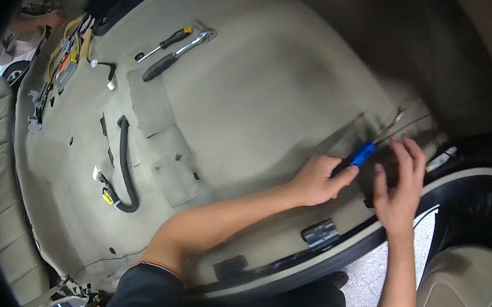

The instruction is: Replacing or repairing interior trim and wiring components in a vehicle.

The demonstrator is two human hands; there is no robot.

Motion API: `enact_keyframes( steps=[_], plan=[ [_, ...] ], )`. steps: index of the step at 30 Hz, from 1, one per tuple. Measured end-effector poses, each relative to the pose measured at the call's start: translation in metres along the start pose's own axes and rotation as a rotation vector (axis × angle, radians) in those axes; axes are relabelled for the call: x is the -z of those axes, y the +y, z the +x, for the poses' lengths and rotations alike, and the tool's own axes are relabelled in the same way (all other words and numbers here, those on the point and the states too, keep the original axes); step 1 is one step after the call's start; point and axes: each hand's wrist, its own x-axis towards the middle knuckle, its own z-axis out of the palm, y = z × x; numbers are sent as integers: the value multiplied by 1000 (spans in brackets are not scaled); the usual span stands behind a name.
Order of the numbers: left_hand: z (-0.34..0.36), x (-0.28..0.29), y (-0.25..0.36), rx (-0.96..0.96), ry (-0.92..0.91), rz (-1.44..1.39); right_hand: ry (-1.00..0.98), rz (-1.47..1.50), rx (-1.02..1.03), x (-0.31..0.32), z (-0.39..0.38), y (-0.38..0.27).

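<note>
My left hand [320, 179] is closed around the handle of a blue-and-black screwdriver [358, 159], low over the beige carpet at the right. The screwdriver's thin shaft points away toward the dark corner, where its tip is hard to make out. Just right of the handle is my right hand [401, 189], its fingers apart and bent, with nothing visible in them. Thin wires [399, 116] rise from the carpet beyond the fingertips. Beside the right hand, a small white cylindrical piece [442, 159] lies along the dark sill trim.
On the beige car-floor carpet [254, 92] lie a ratchet wrench [179, 55] and a yellow-and-black screwdriver [167, 44]. A black-sleeved wiring harness [126, 169] sticks up at left, near a seat [0, 177]. The door sill [339, 246] curves in front; a door panel [456, 305] stands right.
</note>
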Motion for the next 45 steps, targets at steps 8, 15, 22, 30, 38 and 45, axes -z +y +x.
enact_keyframes(
  steps=[8, 15, 22, 30, 38, 45],
  plan=[
    [-20, 15, 7, -184, -107, 197, 16, -86, 96, 5, -4, -3],
    [-25, 30, 4, -11, -358, -136, -384, -277, 326, 8, -11, -71],
    [-23, 51, 22, 202, -799, -662, -499, -443, 495, 28, 29, -67],
    [-13, 29, 13, 116, -335, -558, -225, 558, -156, 61, 89, -65],
    [-30, 1, -16, -343, -224, 178, -255, 522, -171, 47, 60, -72],
    [-32, 0, -13, -263, -354, 272, -83, 985, -160, 64, -15, -90]
  ],
)
